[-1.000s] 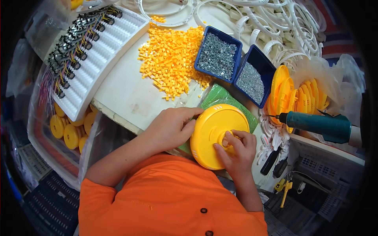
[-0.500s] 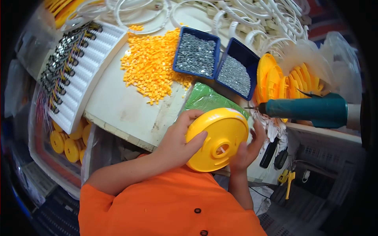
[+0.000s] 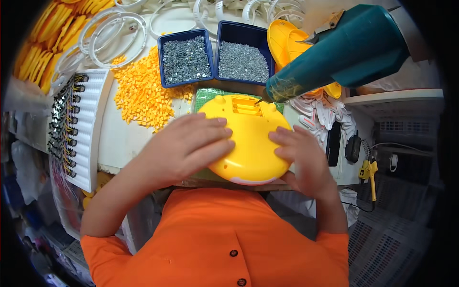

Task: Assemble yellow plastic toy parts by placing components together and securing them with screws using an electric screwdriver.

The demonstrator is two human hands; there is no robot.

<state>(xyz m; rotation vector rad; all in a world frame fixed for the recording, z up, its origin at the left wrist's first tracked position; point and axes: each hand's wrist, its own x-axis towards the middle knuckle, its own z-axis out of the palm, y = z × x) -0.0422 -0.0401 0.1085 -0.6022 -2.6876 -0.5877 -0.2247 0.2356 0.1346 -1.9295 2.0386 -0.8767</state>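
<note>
Over the cluttered surface point(image 3: 129, 148), left hand point(image 3: 180, 146) and right hand point(image 3: 306, 155) grip a yellow shell point(image 3: 251, 148) whose far side could scratch if the teal driver point(image 3: 339, 55) slipped.

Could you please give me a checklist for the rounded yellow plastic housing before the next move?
1. Left hand and right hand both on the rounded yellow plastic housing: ok.
2. Its rectangular open recess facing the camera: ok.
3. Teal cylindrical power tool clear of the housing: cannot tell; its tip overlaps it in view.
4. Two dark-blue plastic trays holding small metal pieces: ok.
5. Firm grip: cannot tell.
</note>
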